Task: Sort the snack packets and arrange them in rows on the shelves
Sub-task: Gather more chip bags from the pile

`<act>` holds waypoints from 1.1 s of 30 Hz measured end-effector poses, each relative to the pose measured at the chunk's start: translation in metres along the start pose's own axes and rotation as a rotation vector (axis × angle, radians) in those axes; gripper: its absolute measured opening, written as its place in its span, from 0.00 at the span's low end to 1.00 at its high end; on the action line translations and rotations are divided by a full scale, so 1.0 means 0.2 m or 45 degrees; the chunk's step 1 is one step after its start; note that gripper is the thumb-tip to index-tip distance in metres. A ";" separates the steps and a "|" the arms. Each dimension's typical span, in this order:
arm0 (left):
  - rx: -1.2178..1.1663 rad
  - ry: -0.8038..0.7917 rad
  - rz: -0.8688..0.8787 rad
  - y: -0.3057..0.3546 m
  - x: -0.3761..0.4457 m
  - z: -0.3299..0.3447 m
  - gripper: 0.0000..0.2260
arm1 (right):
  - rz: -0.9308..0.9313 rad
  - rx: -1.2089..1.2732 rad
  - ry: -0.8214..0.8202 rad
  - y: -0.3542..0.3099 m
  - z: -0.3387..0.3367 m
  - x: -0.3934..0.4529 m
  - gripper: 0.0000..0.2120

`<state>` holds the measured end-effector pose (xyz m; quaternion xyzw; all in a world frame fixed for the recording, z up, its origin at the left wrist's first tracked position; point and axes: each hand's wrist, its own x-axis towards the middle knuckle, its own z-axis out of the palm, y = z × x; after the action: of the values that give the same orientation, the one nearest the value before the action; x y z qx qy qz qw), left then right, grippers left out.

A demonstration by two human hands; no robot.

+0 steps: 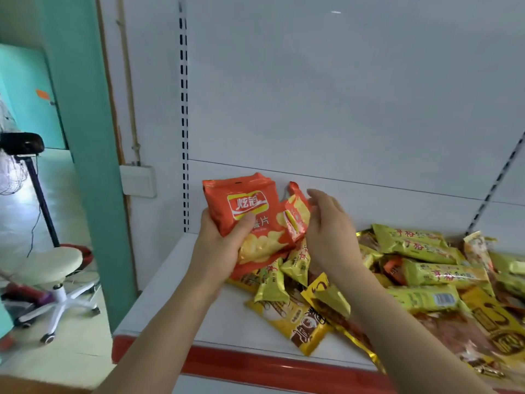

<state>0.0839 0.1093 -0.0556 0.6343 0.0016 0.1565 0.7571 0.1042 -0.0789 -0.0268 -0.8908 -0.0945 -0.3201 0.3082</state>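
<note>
Small shop, by the look of it. White metal retail shelf (227,317) is showing a red price strip (255,362) along its front edge, with slotted uprights (184,123) running up the back panel (341,95). Many snack packets (420,268) of a few brands are lying heaped on it, as stock. Off left, teal walls (82,109), a stool (48,265) and a fan (17,155) are standing on a pale floor.
</note>
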 end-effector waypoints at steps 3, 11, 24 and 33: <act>-0.045 0.072 -0.003 0.00 0.03 -0.09 0.22 | -0.145 -0.408 -0.353 0.05 0.04 0.11 0.33; 0.032 0.112 -0.034 -0.01 0.05 -0.19 0.23 | 0.581 -0.529 -0.315 -0.01 0.24 0.24 0.50; 0.094 0.046 -0.038 -0.04 0.05 -0.20 0.22 | 0.289 -0.385 -0.116 0.01 0.37 0.20 0.13; 0.122 0.166 0.048 0.02 0.14 -0.19 0.24 | -0.323 0.290 0.383 -0.16 0.09 0.13 0.09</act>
<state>0.1022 0.1532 -0.0527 0.6583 0.0467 0.2114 0.7210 0.1214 -0.0437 -0.0055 -0.7736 -0.1942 -0.4728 0.3747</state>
